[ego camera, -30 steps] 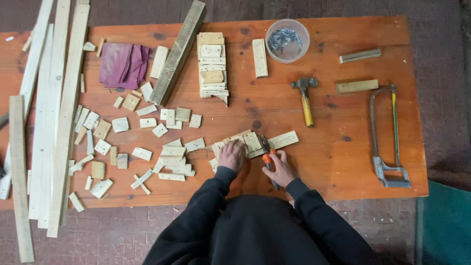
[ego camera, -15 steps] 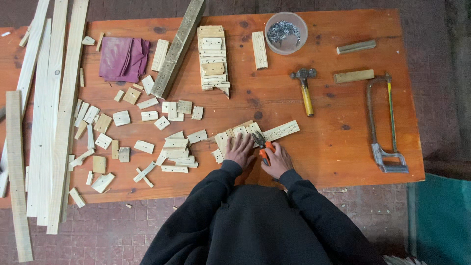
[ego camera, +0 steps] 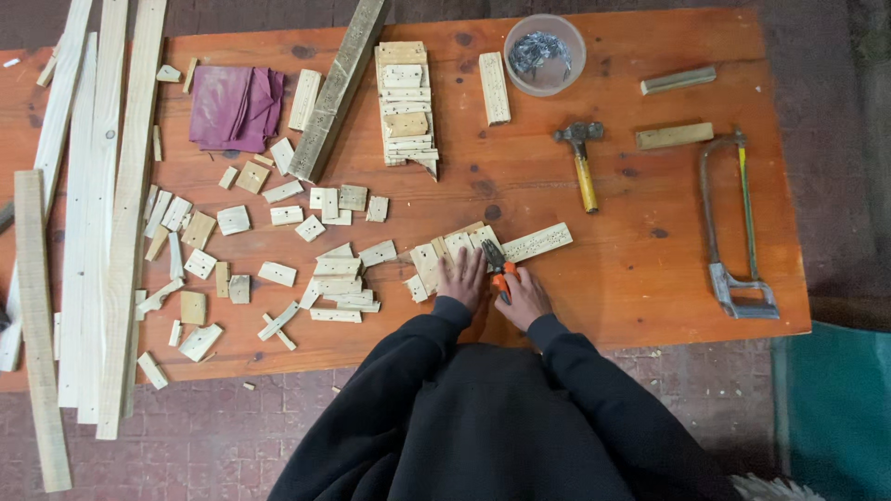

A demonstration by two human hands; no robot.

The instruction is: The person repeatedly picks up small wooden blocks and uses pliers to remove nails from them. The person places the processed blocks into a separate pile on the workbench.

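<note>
— At the near edge of the counter [ego camera: 650,278], the right hand [ego camera: 522,297] was closed round the orange handles of the pliers [ego camera: 497,263], their dark nose pointing at a pale strip of wood [ego camera: 536,242] dotted with small holes.

— And the left hand [ego camera: 461,278]?

— Flat, fingers spread, pressing down the small blocks [ego camera: 436,260] just beside that strip — very close to the pliers' nose.

— So a slip could have nipped a finger?

— I judged so. Had the pliers let go suddenly, the right hand might have jerked back, or the strip might have skidded, since only its near end looked pinned.

— Anything farther out?

— Loose offcuts [ego camera: 278,274] lay near the left elbow, easily swept off. The hammer [ego camera: 583,162] and hacksaw [ego camera: 733,223] lay well apart.
</note>
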